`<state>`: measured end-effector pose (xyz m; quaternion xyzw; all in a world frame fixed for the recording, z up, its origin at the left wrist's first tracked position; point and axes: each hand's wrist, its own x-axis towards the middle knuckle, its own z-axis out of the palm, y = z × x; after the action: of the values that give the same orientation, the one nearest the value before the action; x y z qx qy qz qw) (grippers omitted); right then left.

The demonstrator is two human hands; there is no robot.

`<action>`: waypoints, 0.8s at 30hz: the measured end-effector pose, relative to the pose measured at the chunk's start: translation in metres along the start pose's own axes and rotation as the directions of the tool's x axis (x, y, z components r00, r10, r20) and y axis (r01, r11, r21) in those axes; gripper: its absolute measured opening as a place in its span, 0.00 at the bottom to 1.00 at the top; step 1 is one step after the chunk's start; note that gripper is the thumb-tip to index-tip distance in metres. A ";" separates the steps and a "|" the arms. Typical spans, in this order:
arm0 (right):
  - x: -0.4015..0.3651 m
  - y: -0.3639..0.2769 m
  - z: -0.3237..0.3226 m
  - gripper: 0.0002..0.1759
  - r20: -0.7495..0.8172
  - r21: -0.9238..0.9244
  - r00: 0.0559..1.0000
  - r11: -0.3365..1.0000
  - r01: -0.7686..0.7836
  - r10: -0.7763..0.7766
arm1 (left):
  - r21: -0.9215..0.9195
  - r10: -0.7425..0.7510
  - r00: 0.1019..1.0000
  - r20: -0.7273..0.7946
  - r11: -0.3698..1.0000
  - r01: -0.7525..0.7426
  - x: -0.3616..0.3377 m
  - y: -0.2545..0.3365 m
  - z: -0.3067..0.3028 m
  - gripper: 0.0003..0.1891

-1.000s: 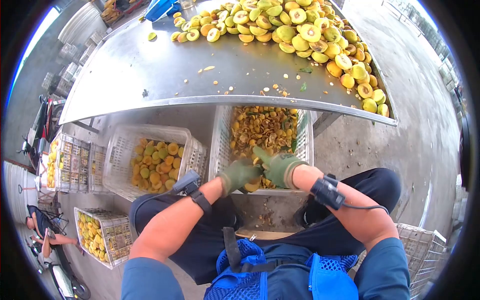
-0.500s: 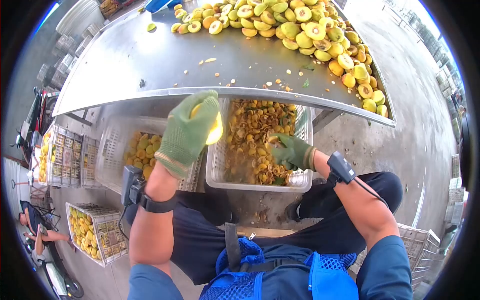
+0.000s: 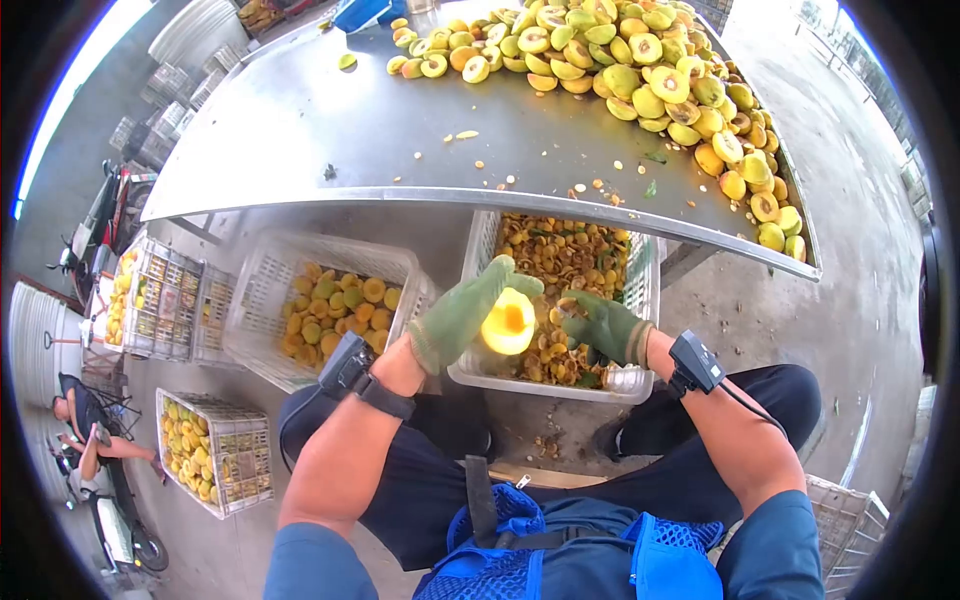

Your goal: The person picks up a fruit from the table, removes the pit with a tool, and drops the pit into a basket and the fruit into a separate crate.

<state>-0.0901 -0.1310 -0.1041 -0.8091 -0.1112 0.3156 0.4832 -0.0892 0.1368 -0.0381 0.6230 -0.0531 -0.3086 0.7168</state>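
My left hand (image 3: 470, 310), in a green glove, is closed around a yellow fruit half (image 3: 508, 322) with its cut face showing. Just to its right is my right hand (image 3: 606, 328), also gloved; its fingers are bent together at a small brownish piece that I cannot make out. Both hands are above a white crate (image 3: 640, 385) filled with pits and fruit scraps (image 3: 565, 255). Left of it stands another white crate (image 3: 255, 290) holding yellow fruit halves (image 3: 335, 310).
A metal table (image 3: 300, 140) spans the front, its raised edge just beyond my hands, with a heap of halved fruit (image 3: 640, 70) on it. Crates of fruit (image 3: 240, 465) stand at the left. A seated person (image 3: 85, 415) is at the far left.
My left hand has moved right and down with the fruit, from near the table edge to beside my right hand. The view has shifted slightly, so the table and crates appear farther right.
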 end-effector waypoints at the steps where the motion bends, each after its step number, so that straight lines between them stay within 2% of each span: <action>1: -0.003 -0.002 0.000 0.28 -0.017 0.038 1.000 0.999 -0.002 0.003 | -0.061 -0.014 1.000 -0.007 0.998 0.014 -0.002 0.002 0.002 0.37; 4: -0.003 -0.010 0.002 0.29 -0.031 0.174 0.991 0.977 -0.121 0.128 | -0.189 -0.052 0.999 0.011 0.981 0.053 -0.001 0.001 0.003 0.40; 7: -0.012 -0.016 -0.001 0.28 -0.068 0.239 0.995 0.969 -0.056 0.075 | -0.246 -0.088 0.994 0.063 0.964 0.101 0.003 0.000 0.002 0.41; 9: -0.020 -0.028 -0.007 0.26 -0.031 0.200 0.982 0.964 -0.176 0.186 | -0.236 -0.099 0.992 0.078 0.965 0.115 0.004 -0.001 0.001 0.39; 10: -0.021 -0.032 -0.009 0.26 -0.010 0.174 0.971 0.957 -0.232 0.238 | -0.161 -0.044 0.998 0.055 0.986 0.052 0.005 -0.001 0.003 0.38; 12: -0.012 -0.001 -0.002 0.24 -0.096 0.078 0.989 0.992 -0.102 0.109 | 0.000 0.073 0.997 0.000 0.997 -0.073 0.000 0.001 0.006 0.36; 13: -0.009 0.015 0.002 0.23 -0.123 0.023 0.992 0.999 -0.030 0.032 | 0.000 0.027 0.998 -0.060 1.000 -0.027 -0.001 0.009 0.005 0.30; 15: -0.017 0.008 0.000 0.23 -0.133 -0.099 0.986 0.989 -0.111 0.097 | 0.130 0.125 0.983 -0.132 0.986 -0.108 -0.012 0.024 -0.012 0.27; 16: -0.007 0.039 0.005 0.24 -0.153 -0.188 0.986 0.981 0.036 -0.065 | 0.200 0.181 0.968 -0.172 0.969 -0.145 -0.021 0.035 -0.025 0.25; 17: -0.014 0.017 0.002 0.24 -0.080 -0.100 0.988 0.985 -0.143 0.135 | 0.198 0.213 0.952 -0.219 0.965 -0.170 -0.032 0.051 -0.041 0.22; 18: -0.017 0.019 0.003 0.24 -0.083 -0.072 0.985 0.985 -0.160 0.154 | 0.313 0.294 0.899 -0.325 0.930 -0.192 -0.049 0.075 -0.048 0.21; 20: -0.021 0.022 0.005 0.23 -0.089 -0.017 0.978 0.981 -0.193 0.191 | 0.536 0.419 0.807 -0.416 0.830 -0.155 -0.083 0.109 -0.082 0.18; 21: -0.015 0.055 0.007 0.25 -0.143 -0.111 0.989 0.993 -0.045 0.029 | 0.688 0.528 0.755 -0.389 0.711 -0.143 -0.099 0.104 -0.108 0.18; 23: -0.020 0.073 0.012 0.26 -0.176 0.023 0.976 0.992 -0.124 0.126 | 0.909 0.700 0.663 -0.265 0.410 -0.069 -0.119 0.068 -0.175 0.18; 24: -0.020 0.076 0.014 0.26 -0.196 0.095 0.963 0.981 -0.168 0.184 | 0.934 0.650 0.706 -0.282 0.355 0.046 -0.127 0.046 -0.199 0.20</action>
<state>-0.1243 -0.1693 -0.1653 -0.8244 0.0238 0.2770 0.4931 -0.0821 0.3735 0.0003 0.9419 -0.0941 0.1424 0.2892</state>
